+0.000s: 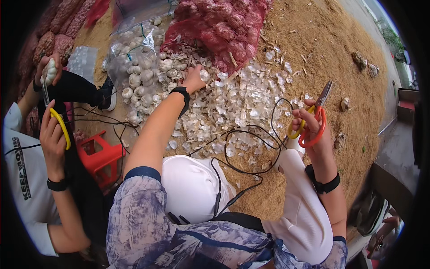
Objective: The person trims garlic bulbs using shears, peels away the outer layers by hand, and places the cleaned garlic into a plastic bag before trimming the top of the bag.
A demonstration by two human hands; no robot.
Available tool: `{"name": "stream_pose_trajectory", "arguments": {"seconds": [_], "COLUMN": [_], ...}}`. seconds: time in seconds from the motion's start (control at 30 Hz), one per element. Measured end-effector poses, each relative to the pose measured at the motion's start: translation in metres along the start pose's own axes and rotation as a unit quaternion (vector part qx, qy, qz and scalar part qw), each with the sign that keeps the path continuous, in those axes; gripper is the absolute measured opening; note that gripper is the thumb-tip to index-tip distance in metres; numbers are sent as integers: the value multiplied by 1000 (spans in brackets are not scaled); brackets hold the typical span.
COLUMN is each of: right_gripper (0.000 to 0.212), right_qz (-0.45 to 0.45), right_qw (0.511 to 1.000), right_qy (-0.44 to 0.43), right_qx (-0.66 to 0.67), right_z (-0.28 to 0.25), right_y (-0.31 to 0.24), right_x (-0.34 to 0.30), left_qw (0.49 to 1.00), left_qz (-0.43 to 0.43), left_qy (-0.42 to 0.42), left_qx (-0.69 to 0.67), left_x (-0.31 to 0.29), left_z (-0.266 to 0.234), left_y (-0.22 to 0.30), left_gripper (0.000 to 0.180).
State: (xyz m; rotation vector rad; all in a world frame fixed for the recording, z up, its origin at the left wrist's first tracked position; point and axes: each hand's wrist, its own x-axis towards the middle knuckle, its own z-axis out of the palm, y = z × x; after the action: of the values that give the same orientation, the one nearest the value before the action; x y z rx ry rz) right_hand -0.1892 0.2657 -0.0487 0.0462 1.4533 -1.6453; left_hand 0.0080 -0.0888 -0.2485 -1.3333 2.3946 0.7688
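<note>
My left hand (193, 81) reaches forward to the edge of the garlic heap. Its fingers are closed around a pale garlic bulb (204, 75), though part of the grip is hidden. Under and around that hand lie loose garlic bulbs (146, 76) and a broad spread of papery garlic skins (224, 107). At the right, my right hand (312, 127) grips scissors (323, 101) with red and yellow handles. Their blades point up and away from me, apart from the garlic.
Beyond the heap lies a red mesh sack (228, 36) of garlic. A clear plastic bag (121, 54) of bulbs lies left of it. Black cables (233, 132) loop before me. Beside a red stool (101, 157), a co-worker holds a bulb (50, 71) and yellow-handled scissors (61, 125).
</note>
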Motion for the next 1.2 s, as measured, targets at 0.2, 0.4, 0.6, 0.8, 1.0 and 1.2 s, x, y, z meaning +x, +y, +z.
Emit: {"name": "stream_pose_trajectory", "arguments": {"seconds": [0.2,0.4,0.6,0.8,1.0,1.2], "right_gripper": [47,40,46,51,50,49], "right_qz": [-3,-64,-253,-368,-462,-453], "right_qw": [999,972,901,837,759,741], "right_qy": [-25,-122,-145,-99,-106,-91], "right_qx": [-25,-191,-322,-393,-446,-487], "right_z": [12,27,30,37,32,26], "right_y": [-2,3,15,-5,-16,-59], "right_x": [-1,-5,-12,-26,-27,-65], "left_qw": [973,861,809,798,850,827], "left_qz": [34,102,157,102,171,160], "left_qy": [-140,-158,-119,-100,-23,-39], "left_qx": [-179,-472,-553,-586,-498,-537], "left_x": [-55,-127,-204,-240,-256,-284], "left_z": [-38,-107,-168,-161,-150,-157], "left_y": [24,63,129,156,178,211], "left_gripper": [61,57,52,54,55,62]}}
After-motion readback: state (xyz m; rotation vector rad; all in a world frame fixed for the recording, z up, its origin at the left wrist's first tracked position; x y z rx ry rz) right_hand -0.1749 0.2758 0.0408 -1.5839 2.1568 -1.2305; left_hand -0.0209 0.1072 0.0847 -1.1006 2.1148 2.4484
